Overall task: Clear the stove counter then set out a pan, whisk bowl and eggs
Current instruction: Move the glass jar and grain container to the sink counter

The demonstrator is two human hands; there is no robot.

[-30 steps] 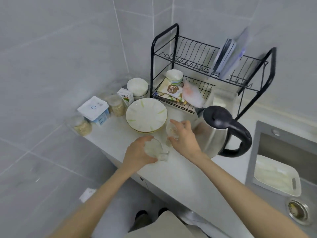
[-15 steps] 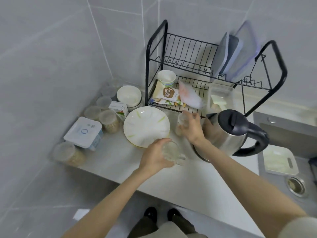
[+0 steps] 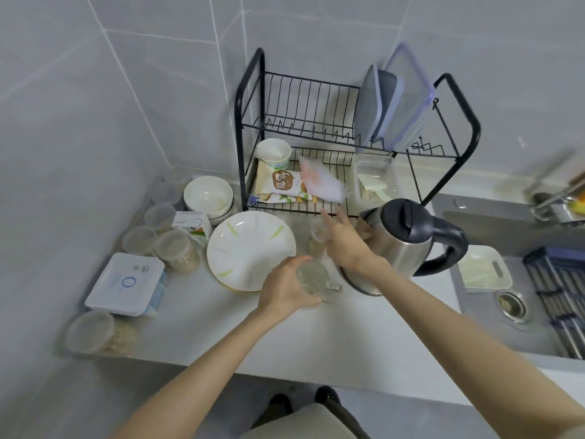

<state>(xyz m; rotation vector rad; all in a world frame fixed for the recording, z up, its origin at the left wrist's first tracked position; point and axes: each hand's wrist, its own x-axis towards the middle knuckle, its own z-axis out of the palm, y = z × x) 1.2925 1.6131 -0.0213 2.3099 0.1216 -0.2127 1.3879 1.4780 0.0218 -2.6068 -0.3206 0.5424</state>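
My left hand (image 3: 283, 291) grips a clear glass mug (image 3: 313, 280) at the counter's middle, just right of the white plate (image 3: 250, 251). My right hand (image 3: 343, 240) reaches past it between the plate and the steel kettle (image 3: 400, 237). Its fingers are stretched out toward the black dish rack (image 3: 250, 128). A small clear glass (image 3: 317, 237) stands on the counter against this hand's left side. Stacked white bowls (image 3: 207, 196) sit behind the plate. No pan or eggs are in view.
Several lidded plastic jars (image 3: 175, 250) and a white box (image 3: 125, 283) crowd the left end of the counter. The rack holds a paper cup (image 3: 273, 153), snack packets (image 3: 286, 185) and container lids (image 3: 392, 99). The sink (image 3: 512, 308) with a white tray (image 3: 484, 269) lies on the right.
My right hand carried the small glass back toward the rack, and its fingers have straightened beside it. My left hand keeps its hold on the mug.
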